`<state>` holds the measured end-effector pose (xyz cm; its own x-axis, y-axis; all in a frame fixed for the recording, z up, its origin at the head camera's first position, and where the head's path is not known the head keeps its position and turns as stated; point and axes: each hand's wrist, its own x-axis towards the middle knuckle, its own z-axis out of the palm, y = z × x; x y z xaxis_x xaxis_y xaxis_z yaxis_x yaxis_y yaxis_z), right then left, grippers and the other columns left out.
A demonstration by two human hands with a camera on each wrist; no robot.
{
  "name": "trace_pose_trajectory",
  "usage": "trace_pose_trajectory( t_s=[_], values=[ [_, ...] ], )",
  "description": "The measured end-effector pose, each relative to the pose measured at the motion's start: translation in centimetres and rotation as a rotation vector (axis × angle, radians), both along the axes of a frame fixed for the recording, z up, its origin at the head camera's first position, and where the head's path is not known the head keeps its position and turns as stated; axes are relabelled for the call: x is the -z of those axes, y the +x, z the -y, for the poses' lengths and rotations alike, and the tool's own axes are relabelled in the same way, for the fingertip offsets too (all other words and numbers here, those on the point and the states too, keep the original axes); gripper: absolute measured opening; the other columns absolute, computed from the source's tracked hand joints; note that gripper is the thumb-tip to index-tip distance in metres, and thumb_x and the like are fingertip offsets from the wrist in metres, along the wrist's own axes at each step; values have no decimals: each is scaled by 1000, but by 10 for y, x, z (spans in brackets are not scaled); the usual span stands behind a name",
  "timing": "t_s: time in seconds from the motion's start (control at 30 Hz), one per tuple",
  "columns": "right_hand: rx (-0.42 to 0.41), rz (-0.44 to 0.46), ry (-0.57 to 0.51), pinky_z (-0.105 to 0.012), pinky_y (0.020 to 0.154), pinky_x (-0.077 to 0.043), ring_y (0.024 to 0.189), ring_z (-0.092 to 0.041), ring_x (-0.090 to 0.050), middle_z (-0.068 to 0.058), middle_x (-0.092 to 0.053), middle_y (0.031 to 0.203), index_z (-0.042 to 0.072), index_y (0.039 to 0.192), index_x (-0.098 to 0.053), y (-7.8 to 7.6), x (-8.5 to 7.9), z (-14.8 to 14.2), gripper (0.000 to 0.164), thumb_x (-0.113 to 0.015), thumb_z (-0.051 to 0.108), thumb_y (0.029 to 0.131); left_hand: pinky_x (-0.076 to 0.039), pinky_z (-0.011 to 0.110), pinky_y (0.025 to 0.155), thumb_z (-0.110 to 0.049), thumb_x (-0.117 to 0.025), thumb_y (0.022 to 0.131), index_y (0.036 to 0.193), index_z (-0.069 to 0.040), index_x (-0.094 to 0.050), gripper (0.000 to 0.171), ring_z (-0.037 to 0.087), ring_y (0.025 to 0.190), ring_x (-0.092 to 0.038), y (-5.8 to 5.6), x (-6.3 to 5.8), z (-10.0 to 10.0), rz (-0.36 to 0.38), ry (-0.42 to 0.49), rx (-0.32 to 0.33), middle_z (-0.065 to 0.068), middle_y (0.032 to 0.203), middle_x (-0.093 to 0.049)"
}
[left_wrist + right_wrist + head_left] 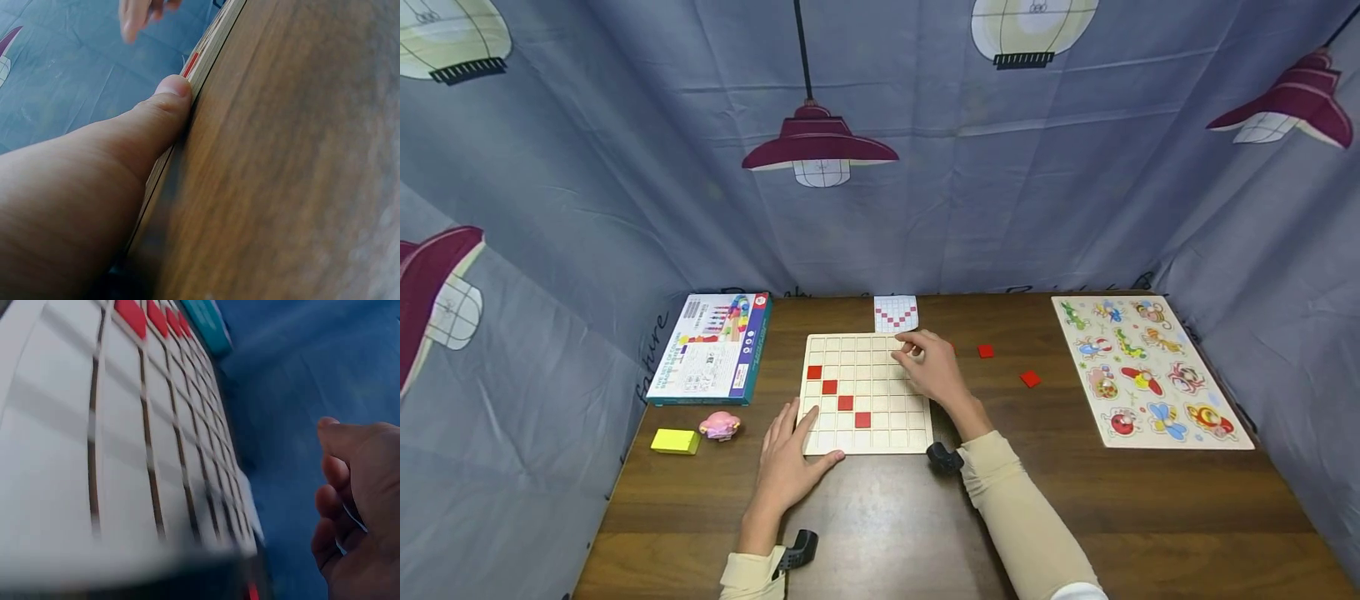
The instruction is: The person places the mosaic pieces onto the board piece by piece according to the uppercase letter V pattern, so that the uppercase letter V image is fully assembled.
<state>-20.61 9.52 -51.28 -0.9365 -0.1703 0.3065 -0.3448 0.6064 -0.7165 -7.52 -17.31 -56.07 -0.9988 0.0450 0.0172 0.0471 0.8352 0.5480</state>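
Note:
A pale wooden grid board (880, 392) lies on the table with several red square tiles (846, 403) set in a diagonal on its left half. My left hand (790, 462) rests at the board's lower left corner with fingers spread. In the left wrist view, its thumb (165, 103) presses the board's edge. Above the upper right of the board hovers my right hand (931, 367), fingers loosely bent, no tile visible between them. The right wrist view shows this hand (369, 494) apart from the board. Right of it lie loose red tiles (986, 352), one partly hidden behind the hand.
A small pattern card (896, 314) lies behind the board. At left are a game box (711, 350), a yellow block (674, 442) and a pink toy (720, 425). An animal puzzle board (1150, 371) lies at right. Printed curtains surround the table.

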Motion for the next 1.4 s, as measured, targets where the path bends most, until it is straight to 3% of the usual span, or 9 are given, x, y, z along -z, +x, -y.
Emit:
trace_pose_trajectory(
  t_s=[0.27, 0.43, 0.53, 0.7, 0.83, 1.1, 1.23, 1.4],
  values=[
    [194, -64, 4, -24, 70, -46, 80, -19, -62, -7, -69, 90, 4, 115, -75, 24, 11, -92, 30, -81, 17, 89, -19, 63, 123, -63, -77, 80, 154, -19, -47, 91, 37, 157, -20, 1, 2, -1, 2, 6, 1, 16, 169, -24],
    [328, -68, 47, -20, 72, -43, 83, -22, -63, -10, -69, 92, 4, 117, -75, 43, 24, -135, 33, -82, 17, 87, -19, 63, 123, -62, -77, 80, 153, -18, -48, 91, 37, 156, -21, 0, 0, -2, -6, 5, 4, 16, 168, -26],
    [400, -53, 71, -27, 76, -46, 85, -25, -63, -12, -68, 95, 3, 117, -74, 52, 33, -150, 34, -83, 18, 87, -19, 62, 124, -63, -77, 81, 154, -18, -46, 91, 36, 157, -20, 0, 0, -1, 3, 3, 5, 15, 169, -25],
    [480, 23, 93, -52, 88, -49, 96, -37, -63, -21, -66, 107, 2, 122, -71, 62, 39, -164, 40, -82, 22, 88, -19, 63, 123, -64, -76, 81, 155, -18, -45, 92, 36, 157, -19, 0, 0, 0, 9, -1, 4, 15, 169, -24],
    [537, 104, 129, -50, 87, -47, 96, -36, -60, -21, -63, 107, -1, 124, -69, 65, 40, -168, 45, -80, 25, 89, -19, 63, 124, -64, -76, 81, 155, -19, -45, 92, 36, 157, -19, 0, -1, 0, 12, 1, 4, 14, 169, -24],
    [556, 162, 156, -51, 87, -44, 96, -36, -57, -20, -59, 101, -6, 119, -66, 62, 44, -172, 43, -76, 26, 93, -20, 63, 123, -64, -76, 80, 154, -19, -46, 92, 36, 157, -20, 0, 0, 0, 8, -1, 4, 15, 169, -24],
    [493, 127, 185, -48, 82, -45, 92, -36, -59, -21, -63, 99, -4, 121, -68, 60, 47, -176, 35, -72, 18, 95, -20, 63, 123, -64, -76, 80, 154, -18, -46, 92, 36, 157, -20, 0, 1, 0, 8, 2, 7, 15, 169, -25],
    [398, 108, 206, -43, 78, -44, 88, -33, -59, -21, -64, 102, -7, 136, -58, 60, 47, -183, 46, -71, 11, 95, -20, 64, 123, -65, -76, 80, 154, -19, -47, 92, 36, 157, -20, 0, 1, 0, 5, 7, -2, 14, 169, -25]
  ],
)
